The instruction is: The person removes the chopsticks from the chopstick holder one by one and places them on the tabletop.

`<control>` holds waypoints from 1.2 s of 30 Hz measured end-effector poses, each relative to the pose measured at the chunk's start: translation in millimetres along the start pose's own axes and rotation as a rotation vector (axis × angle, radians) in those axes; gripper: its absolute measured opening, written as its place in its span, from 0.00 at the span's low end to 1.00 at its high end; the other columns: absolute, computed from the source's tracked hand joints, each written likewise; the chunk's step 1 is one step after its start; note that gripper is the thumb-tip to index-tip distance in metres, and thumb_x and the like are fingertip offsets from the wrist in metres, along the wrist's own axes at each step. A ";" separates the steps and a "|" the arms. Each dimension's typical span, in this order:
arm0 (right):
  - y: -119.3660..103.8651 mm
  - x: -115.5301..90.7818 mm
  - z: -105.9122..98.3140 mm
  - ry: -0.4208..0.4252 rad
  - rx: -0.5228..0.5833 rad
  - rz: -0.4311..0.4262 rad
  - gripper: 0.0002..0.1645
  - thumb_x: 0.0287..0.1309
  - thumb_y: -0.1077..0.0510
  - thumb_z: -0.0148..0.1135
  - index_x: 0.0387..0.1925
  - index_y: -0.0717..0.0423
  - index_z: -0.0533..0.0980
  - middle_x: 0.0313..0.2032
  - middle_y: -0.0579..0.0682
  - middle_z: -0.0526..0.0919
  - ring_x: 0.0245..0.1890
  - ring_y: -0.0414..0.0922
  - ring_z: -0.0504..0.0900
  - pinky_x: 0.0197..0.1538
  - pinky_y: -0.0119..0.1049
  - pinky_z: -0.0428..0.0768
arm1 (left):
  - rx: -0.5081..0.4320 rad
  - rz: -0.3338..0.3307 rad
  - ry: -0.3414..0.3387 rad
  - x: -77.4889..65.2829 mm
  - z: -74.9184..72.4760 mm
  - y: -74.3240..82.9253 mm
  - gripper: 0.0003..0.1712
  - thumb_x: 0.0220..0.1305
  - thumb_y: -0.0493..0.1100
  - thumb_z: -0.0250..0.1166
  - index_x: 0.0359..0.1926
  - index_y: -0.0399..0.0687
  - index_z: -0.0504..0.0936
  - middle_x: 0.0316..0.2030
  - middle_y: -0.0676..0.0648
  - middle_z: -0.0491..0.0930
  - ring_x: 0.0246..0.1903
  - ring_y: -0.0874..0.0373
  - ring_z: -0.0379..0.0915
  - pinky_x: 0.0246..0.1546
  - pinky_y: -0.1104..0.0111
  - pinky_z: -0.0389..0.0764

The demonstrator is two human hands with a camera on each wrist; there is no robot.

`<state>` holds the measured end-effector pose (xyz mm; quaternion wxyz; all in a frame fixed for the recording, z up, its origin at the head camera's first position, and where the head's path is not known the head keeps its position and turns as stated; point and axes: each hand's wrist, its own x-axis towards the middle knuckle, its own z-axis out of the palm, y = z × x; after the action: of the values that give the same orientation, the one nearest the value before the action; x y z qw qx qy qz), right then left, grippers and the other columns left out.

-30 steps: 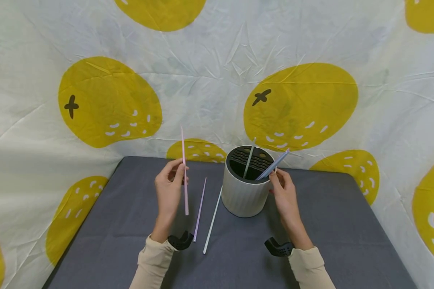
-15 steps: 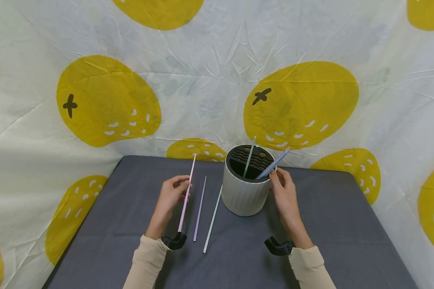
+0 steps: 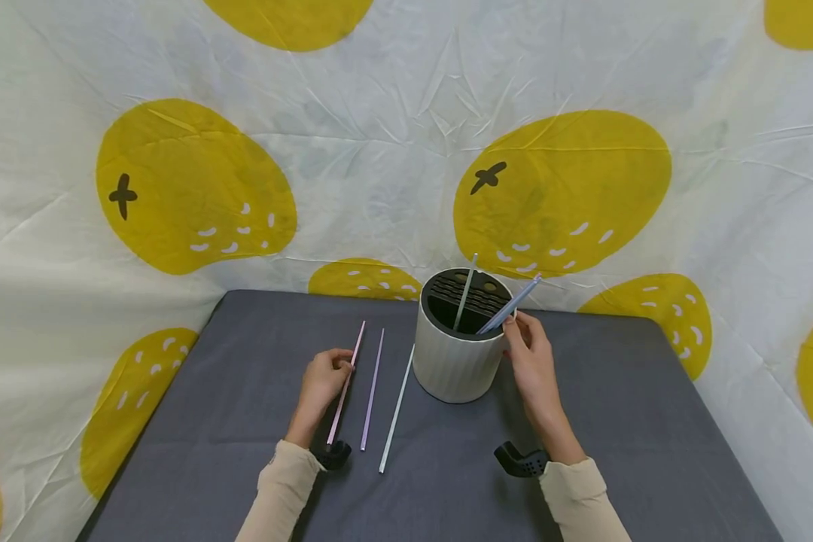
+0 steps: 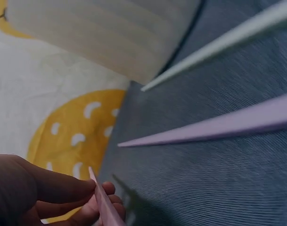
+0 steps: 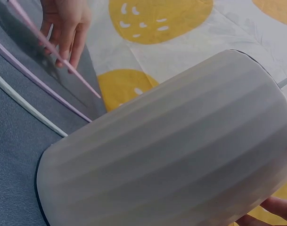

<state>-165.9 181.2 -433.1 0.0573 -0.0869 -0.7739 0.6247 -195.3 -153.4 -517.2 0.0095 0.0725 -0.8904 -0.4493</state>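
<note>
My left hand (image 3: 322, 382) pinches a pink chopstick (image 3: 342, 403) between thumb and fingers, low over the table at the left. A shadow apart from it shows in both wrist views. To its right a purple chopstick (image 3: 373, 390) and a pale green chopstick (image 3: 397, 409) lie on the cloth, roughly side by side. A white ribbed utensil holder (image 3: 452, 369) with a black slotted top stands upright beyond them. A green chopstick (image 3: 466, 292) and some blue-lilac chopsticks (image 3: 511, 305) lean in its opening. My right hand (image 3: 534, 363) grips the holder's right side at the rim; its fingertips are partly hidden.
A dark grey cloth (image 3: 210, 452) covers the table. Behind it hangs a white curtain (image 3: 379, 188) with yellow fruit prints, close to the table's back edge. Each wrist carries a black camera mount (image 3: 520, 461).
My left hand has come down toward the table with the pink chopstick, which has tilted from nearly upright to lying almost parallel to the purple one. The right hand stays at the utensil holder.
</note>
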 end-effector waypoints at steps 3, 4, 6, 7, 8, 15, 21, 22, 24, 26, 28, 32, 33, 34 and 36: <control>-0.9 -1.2 -0.2 0.001 0.001 0.002 0.34 0.79 0.37 0.48 0.74 0.52 0.65 0.71 0.53 0.71 0.69 0.47 0.70 0.59 0.37 0.75 | 0.103 0.038 0.028 -0.7 3.0 -2.1 0.14 0.63 0.37 0.66 0.49 0.43 0.89 0.33 0.46 0.87 0.33 0.51 0.78 0.38 0.59 0.76; -1.1 -1.6 -0.1 0.001 0.001 0.002 0.34 0.79 0.37 0.48 0.74 0.52 0.65 0.71 0.54 0.71 0.69 0.47 0.70 0.60 0.38 0.75 | 0.117 0.053 0.032 -1.1 3.9 -2.6 0.14 0.63 0.37 0.66 0.49 0.43 0.89 0.33 0.46 0.87 0.34 0.50 0.79 0.38 0.57 0.77; -1.4 -2.3 0.1 0.002 -0.001 0.002 0.35 0.79 0.37 0.48 0.74 0.52 0.65 0.71 0.53 0.72 0.69 0.47 0.70 0.59 0.37 0.75 | 0.135 0.073 0.037 -1.9 5.5 -3.9 0.13 0.63 0.37 0.66 0.48 0.43 0.89 0.33 0.46 0.87 0.34 0.49 0.80 0.38 0.55 0.78; -1.5 -2.7 0.0 0.002 -0.003 0.002 0.34 0.79 0.37 0.48 0.74 0.52 0.66 0.71 0.53 0.72 0.69 0.47 0.70 0.59 0.36 0.76 | 0.146 0.077 0.040 -2.5 6.7 -4.6 0.13 0.64 0.37 0.66 0.48 0.44 0.90 0.32 0.46 0.87 0.33 0.49 0.80 0.38 0.55 0.78; -1.5 -3.0 -0.1 0.004 -0.005 0.002 0.34 0.79 0.37 0.48 0.74 0.52 0.66 0.71 0.53 0.72 0.68 0.47 0.71 0.58 0.35 0.76 | 0.162 0.079 0.044 -3.2 7.9 -5.1 0.13 0.64 0.37 0.66 0.48 0.44 0.90 0.33 0.46 0.87 0.33 0.50 0.80 0.37 0.55 0.79; -1.1 -4.7 -1.3 0.007 -0.013 0.002 0.34 0.79 0.38 0.48 0.74 0.53 0.65 0.70 0.54 0.72 0.68 0.47 0.71 0.52 0.25 0.75 | 0.231 0.054 0.058 -7.1 14.4 -4.9 0.13 0.63 0.37 0.69 0.49 0.43 0.89 0.33 0.48 0.87 0.32 0.50 0.81 0.35 0.54 0.80; 0.1 -5.5 -2.1 0.007 -0.012 0.007 0.34 0.80 0.38 0.47 0.75 0.53 0.65 0.71 0.54 0.71 0.70 0.48 0.71 0.53 0.26 0.76 | 0.297 0.061 0.057 -7.3 16.8 -2.0 0.16 0.60 0.37 0.74 0.51 0.44 0.88 0.32 0.50 0.85 0.32 0.50 0.82 0.33 0.54 0.81; 0.2 -5.6 -2.0 0.006 -0.012 0.007 0.35 0.80 0.38 0.48 0.75 0.53 0.65 0.71 0.55 0.71 0.70 0.48 0.71 0.54 0.28 0.76 | 0.308 0.062 0.056 -7.4 17.2 -1.6 0.17 0.60 0.37 0.74 0.51 0.44 0.87 0.32 0.50 0.85 0.32 0.50 0.82 0.33 0.53 0.81; 0.5 -5.9 -1.9 0.004 -0.011 0.006 0.35 0.79 0.37 0.48 0.75 0.53 0.65 0.71 0.55 0.71 0.71 0.49 0.70 0.58 0.34 0.76 | 0.335 0.075 0.063 -8.4 18.0 -0.1 0.17 0.60 0.38 0.75 0.50 0.44 0.87 0.33 0.48 0.85 0.34 0.47 0.83 0.34 0.51 0.82; 0.5 -6.2 -1.8 0.003 -0.006 0.004 0.35 0.79 0.37 0.48 0.75 0.54 0.65 0.72 0.55 0.71 0.71 0.49 0.70 0.61 0.40 0.76 | 0.361 0.098 0.072 -9.7 18.7 3.2 0.16 0.61 0.39 0.74 0.50 0.41 0.86 0.36 0.44 0.85 0.37 0.42 0.85 0.37 0.48 0.83; 0.5 -6.4 -1.7 0.002 0.001 0.004 0.35 0.79 0.38 0.48 0.75 0.54 0.65 0.72 0.55 0.70 0.72 0.50 0.69 0.63 0.45 0.75 | 0.375 0.126 0.081 -10.8 19.0 9.1 0.17 0.64 0.41 0.72 0.53 0.40 0.85 0.42 0.40 0.85 0.41 0.38 0.85 0.41 0.45 0.84; 0.5 -6.4 -1.2 0.003 0.013 0.004 0.35 0.79 0.38 0.48 0.75 0.54 0.65 0.72 0.55 0.70 0.72 0.50 0.69 0.66 0.50 0.75 | 0.342 0.191 0.080 -9.9 18.5 27.7 0.21 0.73 0.44 0.66 0.62 0.39 0.81 0.50 0.38 0.83 0.48 0.39 0.83 0.47 0.45 0.83; 0.6 -6.3 -0.9 0.003 0.015 0.003 0.35 0.79 0.38 0.48 0.74 0.54 0.65 0.72 0.55 0.71 0.72 0.50 0.69 0.66 0.51 0.74 | 0.323 0.208 0.078 -9.8 17.9 33.9 0.22 0.74 0.45 0.65 0.64 0.40 0.80 0.52 0.39 0.83 0.49 0.41 0.83 0.48 0.46 0.83; 0.6 -6.3 -0.7 0.003 0.017 0.003 0.34 0.79 0.38 0.48 0.74 0.54 0.65 0.72 0.55 0.71 0.72 0.50 0.69 0.66 0.51 0.74 | 0.307 0.229 0.079 -10.2 16.7 41.0 0.23 0.75 0.46 0.64 0.65 0.40 0.79 0.52 0.39 0.83 0.50 0.42 0.82 0.48 0.48 0.83; 0.7 -6.3 -0.5 0.003 0.013 0.003 0.34 0.79 0.38 0.48 0.75 0.53 0.65 0.72 0.55 0.71 0.71 0.49 0.69 0.65 0.48 0.75 | 0.266 0.266 0.081 -11.9 14.2 56.3 0.23 0.77 0.46 0.62 0.67 0.43 0.78 0.52 0.42 0.82 0.48 0.46 0.81 0.47 0.51 0.82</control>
<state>-159.6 180.5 -433.5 0.0582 -0.0888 -0.7695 0.6297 -191.5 -107.4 -480.0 0.0950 -0.0274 -0.9426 -0.3189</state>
